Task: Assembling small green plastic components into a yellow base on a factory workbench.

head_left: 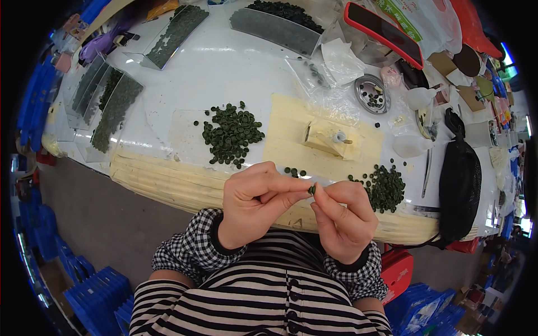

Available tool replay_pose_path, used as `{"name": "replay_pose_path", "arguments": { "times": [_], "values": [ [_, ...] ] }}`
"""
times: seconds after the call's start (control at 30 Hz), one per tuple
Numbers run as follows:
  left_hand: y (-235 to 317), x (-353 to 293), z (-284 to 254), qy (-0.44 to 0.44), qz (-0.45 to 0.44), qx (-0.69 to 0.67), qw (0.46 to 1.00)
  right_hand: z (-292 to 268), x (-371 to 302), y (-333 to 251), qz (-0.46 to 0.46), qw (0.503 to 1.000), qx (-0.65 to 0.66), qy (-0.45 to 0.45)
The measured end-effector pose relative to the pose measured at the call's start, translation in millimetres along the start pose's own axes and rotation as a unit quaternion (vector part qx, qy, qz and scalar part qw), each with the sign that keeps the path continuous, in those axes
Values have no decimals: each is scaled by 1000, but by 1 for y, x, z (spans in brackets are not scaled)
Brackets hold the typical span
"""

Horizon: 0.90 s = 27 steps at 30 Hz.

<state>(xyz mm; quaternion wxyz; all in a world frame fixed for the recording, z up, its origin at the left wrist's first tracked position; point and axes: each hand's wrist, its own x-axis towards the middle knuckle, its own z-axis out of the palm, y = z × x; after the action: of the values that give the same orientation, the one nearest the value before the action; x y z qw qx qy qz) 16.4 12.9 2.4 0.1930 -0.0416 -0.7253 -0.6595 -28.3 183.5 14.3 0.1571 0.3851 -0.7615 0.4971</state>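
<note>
Between the fingertips of both hands, just over the table's near edge, is a small round dark green piece. My left hand pinches it from the left, thumb against forefinger. From the other side my right hand closes on it too, its fingers bent. A few like pieces lie right behind my fingertips. A big heap of green pieces spreads to the left, and a smaller heap sits beside my right hand. Behind my hands stands a cream block with a short post, on a yellowish sheet.
Clear bins with green pieces stand at the far left and back. A round metal dish, a red-cased phone and plastic bags crowd the back right. Tweezers and a black mesh pouch lie at right.
</note>
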Motion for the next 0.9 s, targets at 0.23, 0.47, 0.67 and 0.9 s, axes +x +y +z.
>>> {"name": "replay_pose_path", "arguments": {
  "times": [0.23,0.47,0.67,0.9],
  "values": [
    [2,1,0,-8,25,23,999,-2,1,1,-10,1000,4,-8],
    [4,1,-1,-16,31,37,999,-3,0,3,4,999,36,-10],
    [7,-1,4,-4,-9,39,999,-5,-1,6,53,993,109,-2],
    [5,-3,6,13,53,76,996,-1,-2,5,54,994,95,6]
  ]
}}
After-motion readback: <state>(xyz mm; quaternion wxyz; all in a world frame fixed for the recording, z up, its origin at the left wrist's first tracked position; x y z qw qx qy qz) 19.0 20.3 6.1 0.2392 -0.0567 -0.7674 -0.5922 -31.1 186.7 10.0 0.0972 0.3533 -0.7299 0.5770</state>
